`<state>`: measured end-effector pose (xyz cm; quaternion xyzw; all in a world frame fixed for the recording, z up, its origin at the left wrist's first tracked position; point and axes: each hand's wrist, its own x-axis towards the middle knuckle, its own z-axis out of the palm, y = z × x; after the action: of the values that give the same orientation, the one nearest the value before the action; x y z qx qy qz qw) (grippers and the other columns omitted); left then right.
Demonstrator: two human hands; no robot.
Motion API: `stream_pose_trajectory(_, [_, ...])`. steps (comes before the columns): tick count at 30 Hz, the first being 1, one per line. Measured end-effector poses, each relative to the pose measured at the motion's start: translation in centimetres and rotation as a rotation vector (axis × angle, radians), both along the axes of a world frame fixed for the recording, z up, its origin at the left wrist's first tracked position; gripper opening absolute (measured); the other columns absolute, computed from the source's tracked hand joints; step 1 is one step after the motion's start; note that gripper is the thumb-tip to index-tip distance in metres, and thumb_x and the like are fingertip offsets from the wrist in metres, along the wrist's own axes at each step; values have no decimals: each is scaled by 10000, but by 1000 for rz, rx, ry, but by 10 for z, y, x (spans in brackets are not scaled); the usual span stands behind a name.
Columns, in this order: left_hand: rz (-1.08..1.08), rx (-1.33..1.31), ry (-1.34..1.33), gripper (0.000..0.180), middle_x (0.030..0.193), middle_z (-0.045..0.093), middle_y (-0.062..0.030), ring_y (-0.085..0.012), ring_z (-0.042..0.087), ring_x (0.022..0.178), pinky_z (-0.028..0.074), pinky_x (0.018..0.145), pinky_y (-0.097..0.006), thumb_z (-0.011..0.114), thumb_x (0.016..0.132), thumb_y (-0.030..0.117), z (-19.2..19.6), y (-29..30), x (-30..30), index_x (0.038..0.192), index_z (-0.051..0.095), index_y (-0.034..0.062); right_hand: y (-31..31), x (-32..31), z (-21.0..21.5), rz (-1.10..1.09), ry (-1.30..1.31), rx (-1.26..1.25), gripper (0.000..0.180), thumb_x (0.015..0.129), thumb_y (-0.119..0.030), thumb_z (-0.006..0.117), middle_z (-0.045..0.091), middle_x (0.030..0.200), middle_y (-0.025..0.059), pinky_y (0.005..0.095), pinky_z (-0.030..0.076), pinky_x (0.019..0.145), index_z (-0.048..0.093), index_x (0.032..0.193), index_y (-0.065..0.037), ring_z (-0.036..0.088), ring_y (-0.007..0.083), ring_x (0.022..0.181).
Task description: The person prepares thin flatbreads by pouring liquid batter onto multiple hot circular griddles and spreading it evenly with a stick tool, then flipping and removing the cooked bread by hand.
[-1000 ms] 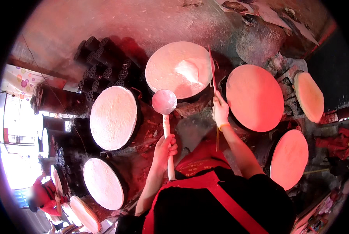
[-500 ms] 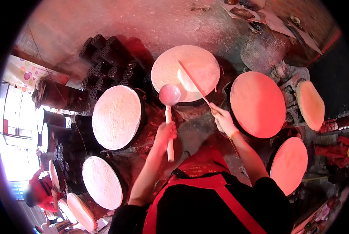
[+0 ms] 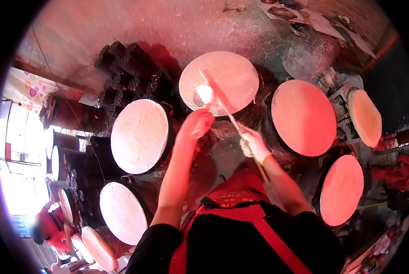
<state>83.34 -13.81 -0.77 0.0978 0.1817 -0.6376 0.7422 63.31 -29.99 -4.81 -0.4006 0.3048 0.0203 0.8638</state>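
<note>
My left hand (image 3: 200, 121) is wrapped round the handle of a ladle (image 3: 198, 98), whose bowl is over the near-left part of the far round griddle (image 3: 234, 82). A white mass, apparently batter, shows at the bowl. My right hand (image 3: 253, 142) grips a long thin wooden stick (image 3: 227, 112). It slants from beside my right forearm up across the griddle, passing close by the ladle. A pale layer covers the griddle's top. Motion blurs the ladle and my left fingers, and I cannot tell whether ladle and stick touch.
Pale-topped round griddles stand around me: two at left (image 3: 140, 137) (image 3: 123, 213), two at right (image 3: 303, 118) (image 3: 342, 190). Black perforated coal briquettes (image 3: 126, 66) are stacked at far left. Another person (image 3: 56, 223) in red is at lower left.
My left hand has moved the ladle forward, up to the stick over the griddle. The white patch there has gone from the surface. The stick has shifted left and my right hand slightly nearer me.
</note>
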Motion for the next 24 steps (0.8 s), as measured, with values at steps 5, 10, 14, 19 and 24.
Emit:
stream_pose_trajectory(5, [-70, 170, -150, 98, 619, 401, 40, -26, 350, 446, 267, 345, -147, 494, 932, 111, 45, 68, -45, 877, 470, 33, -48, 16, 5, -365, 83, -324, 367, 934, -292, 532, 373, 487, -61, 239, 207, 283, 543, 1285, -189, 287, 62, 303])
stream_pose_trajectory(10, [-130, 416, -68, 81, 603, 398, 32, -41, 366, 456, 272, 355, -148, 491, 911, 58, 15, 110, -57, 841, 451, 56, 31, -22, -28, 127, -75, -1122, 380, 900, -250, 572, 580, 1227, 130, 301, 464, 887, 553, 1262, -139, 606, 213, 1073])
stream_pose_trajectory(14, [-185, 548, -206, 79, 609, 397, 28, -44, 363, 453, 271, 348, -155, 496, 926, 100, 15, 137, -91, 879, 465, 44, 26, -37, -35, -194, -94, -1147, 374, 908, -239, 565, 591, 1211, 154, 264, 449, 897, 546, 1270, -145, 611, 197, 1066])
stream_pose_trajectory(19, [-172, 204, -33, 118, 641, 407, 29, -38, 346, 452, 253, 361, -163, 524, 929, 139, 95, 159, -105, 975, 484, 38, 70, -108, -32, -16, -65, -1188, 387, 895, -160, 594, 622, 1155, 157, 251, 451, 867, 537, 1274, -100, 615, 142, 1053])
stream_pose_trajectory(24, [-208, 536, -713, 102, 655, 404, 30, -30, 336, 469, 239, 376, -165, 519, 928, 133, 82, 141, -119, 993, 479, 66, 66, -152, -18, -243, -81, -1086, 407, 910, -145, 574, 559, 1283, 115, 266, 410, 946, 504, 1295, -35, 534, 151, 1152])
